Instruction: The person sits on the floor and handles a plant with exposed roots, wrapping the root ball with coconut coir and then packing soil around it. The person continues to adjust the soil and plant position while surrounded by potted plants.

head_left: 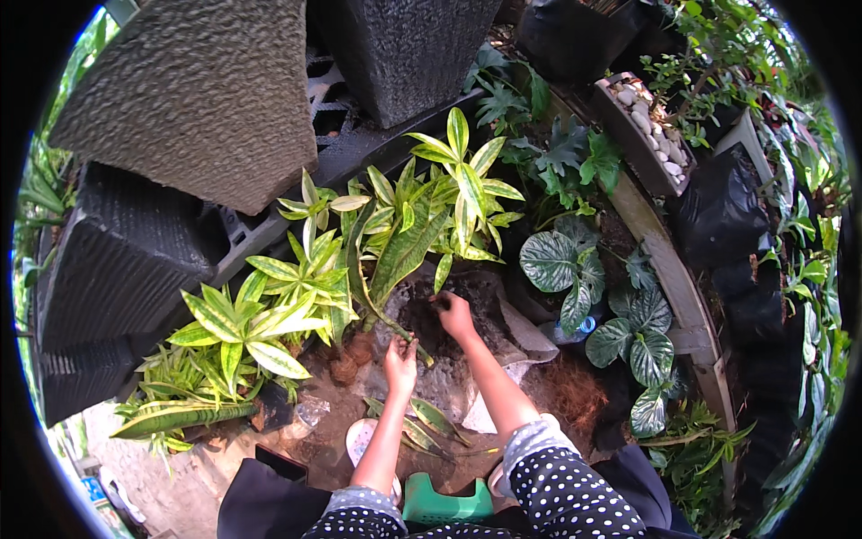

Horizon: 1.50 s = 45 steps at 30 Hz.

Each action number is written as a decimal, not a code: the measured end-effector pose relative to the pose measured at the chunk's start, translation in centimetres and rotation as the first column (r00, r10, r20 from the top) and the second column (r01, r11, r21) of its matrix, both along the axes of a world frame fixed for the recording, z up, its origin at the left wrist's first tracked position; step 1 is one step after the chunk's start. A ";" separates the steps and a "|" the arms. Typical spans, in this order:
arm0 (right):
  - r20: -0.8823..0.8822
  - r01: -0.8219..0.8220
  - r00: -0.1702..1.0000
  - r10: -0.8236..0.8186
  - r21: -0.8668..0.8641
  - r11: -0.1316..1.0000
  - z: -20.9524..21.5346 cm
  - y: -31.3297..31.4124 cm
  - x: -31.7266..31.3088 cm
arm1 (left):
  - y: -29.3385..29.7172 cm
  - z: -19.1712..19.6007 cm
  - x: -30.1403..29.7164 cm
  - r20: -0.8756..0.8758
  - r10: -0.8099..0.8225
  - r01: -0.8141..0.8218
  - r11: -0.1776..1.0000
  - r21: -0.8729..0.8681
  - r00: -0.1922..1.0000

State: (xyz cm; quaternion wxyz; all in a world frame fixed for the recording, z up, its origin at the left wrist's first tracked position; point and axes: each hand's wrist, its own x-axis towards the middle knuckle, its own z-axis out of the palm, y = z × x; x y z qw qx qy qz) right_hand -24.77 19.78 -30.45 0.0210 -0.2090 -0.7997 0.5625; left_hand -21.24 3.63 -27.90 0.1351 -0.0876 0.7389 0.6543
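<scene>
My left hand [400, 364] is closed on the lower end of a long, curved snake plant leaf [362, 286] with yellowish edges. Its tip rises among the variegated green-and-yellow plants. Just to the right, my right hand [455, 316] reaches over dark soil [417, 310] inside an opened grey-white bag [521, 334]. Its fingers are bent together and look dirty; whatever they pinch is hidden. Loose snake plant leaves [435, 420] lie on the ground below my hands. Brown fibrous lumps [348, 364] sit left of the bag.
A green plastic stool [447, 499] stands between my feet. Large dark textured planters [193, 99] rise at the far left. Dark-leaved potted plants [646, 350] and brown fibre [575, 395] lie to the right, near a curved edging [660, 242] and a trough of white pebbles [646, 126].
</scene>
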 end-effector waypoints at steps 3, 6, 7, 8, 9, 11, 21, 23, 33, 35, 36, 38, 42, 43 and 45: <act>0.100 0.186 0.982 -0.158 -0.608 0.771 1.6 1.0 2.0 | -0.1 1.2 0.7 -0.063 -0.006 0.007 1.000 0.018 0.998; 0.234 0.298 0.950 -0.208 -0.878 0.374 4.0 2.4 4.8 | 0.4 4.1 1.5 0.007 -0.096 0.096 0.985 -0.144 0.995; 0.255 0.307 0.944 -0.209 -0.911 0.274 5.8 2.3 5.5 | -0.1 3.9 2.0 -0.023 -0.072 0.068 0.989 -0.134 0.997; 0.280 0.316 0.937 -0.208 -0.933 0.169 7.4 2.1 6.2 | -0.4 3.7 2.4 -0.067 -0.051 0.045 0.994 -0.099 0.996; 0.321 0.346 0.923 -0.214 -0.934 0.093 9.4 1.8 6.9 | -0.4 3.6 2.8 -0.109 -0.034 0.028 0.998 -0.058 0.993; 0.291 0.362 0.915 -0.280 -0.898 0.250 12.2 1.2 8.0 | -0.5 5.0 3.6 -0.135 -0.011 0.008 1.000 -0.026 0.991; -0.054 0.083 0.949 -0.312 -0.907 0.412 25.0 -1.1 12.6 | -2.3 19.5 6.3 -0.095 -0.186 0.199 0.969 0.147 0.978; -0.105 0.023 0.962 -0.251 -0.888 0.459 28.2 -0.7 14.2 | -2.3 23.4 6.8 -0.110 -0.214 0.229 0.963 0.142 0.971; -0.236 -0.084 0.968 -0.083 -0.618 0.782 37.0 -0.9 18.3 | -7.3 33.7 3.5 -0.341 -0.473 0.531 0.842 0.098 0.813; -0.233 -0.075 0.969 -0.085 -0.601 0.796 37.8 -0.8 19.3 | -7.6 34.8 3.0 -0.325 -0.510 0.555 0.830 0.058 0.797; -0.233 -0.074 0.969 -0.082 -0.592 0.802 38.0 -0.8 19.6 | -7.7 34.9 2.6 -0.304 -0.525 0.575 0.811 0.107 0.795; -0.222 -0.044 0.966 -0.134 -0.648 0.760 37.9 -0.9 19.9 | -7.6 34.6 2.3 -0.326 -0.519 0.582 0.802 0.136 0.790; -0.211 -0.047 0.966 -0.149 -0.709 0.704 36.9 -1.3 19.9 | -7.4 33.2 2.1 -0.368 -0.465 0.552 0.814 0.179 0.805; -0.223 -0.068 0.963 -0.148 -0.736 0.673 36.5 -1.2 19.7 | -7.3 33.1 2.2 -0.353 -0.469 0.550 0.815 0.180 0.810; -0.250 -0.122 0.957 -0.147 -0.807 0.577 35.4 -0.6 18.9 | -6.8 33.0 2.6 -0.304 -0.468 0.532 0.827 0.180 0.830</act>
